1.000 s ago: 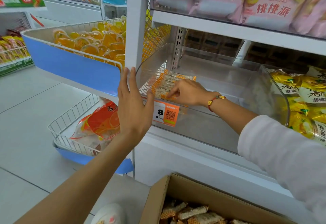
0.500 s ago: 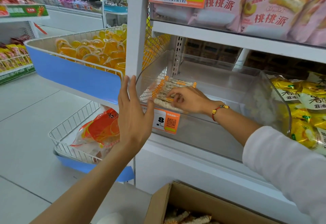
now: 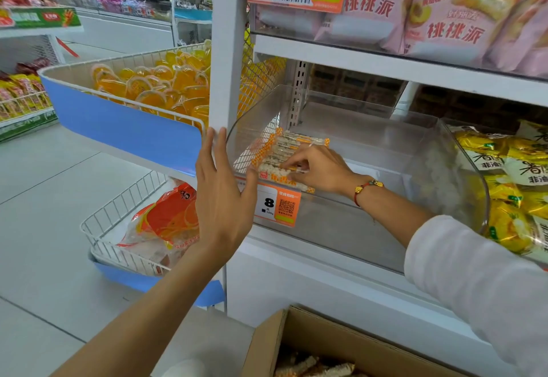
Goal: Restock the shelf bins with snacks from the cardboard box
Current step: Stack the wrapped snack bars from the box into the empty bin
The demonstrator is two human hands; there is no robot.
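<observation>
Your right hand (image 3: 317,169) is reaching into the clear plastic shelf bin (image 3: 370,222), fingers curled down onto the row of orange-and-clear wrapped snack bars (image 3: 284,151) lined up at the bin's left end. The fingertips are pinching at the bars nearest the front wall; how many they have hold of is hidden by your knuckles. A red cord bracelet (image 3: 366,188) sits on that wrist, and a white sleeve (image 3: 480,281) covers the forearm.

Your left hand (image 3: 221,195) is outside the bin, flat and upright, fingers straight and together, with the thumb against the bin's front left corner and the fingertips at the white shelf upright (image 3: 226,38). It holds nothing.

An orange price tag (image 3: 277,203) marked 8 hangs on the bin's front wall, just right of your left thumb. The cardboard box (image 3: 267,347) stands open below the shelf at the bottom of the view, with more bars (image 3: 314,369) of the same kind showing inside.

To the right, the neighbouring clear bin holds yellow snack bags (image 3: 510,186). On the shelf above lie pink cake packets (image 3: 444,11). To the left, a wire basket (image 3: 118,115) with a blue front is full of orange jelly cups (image 3: 157,85).
</observation>
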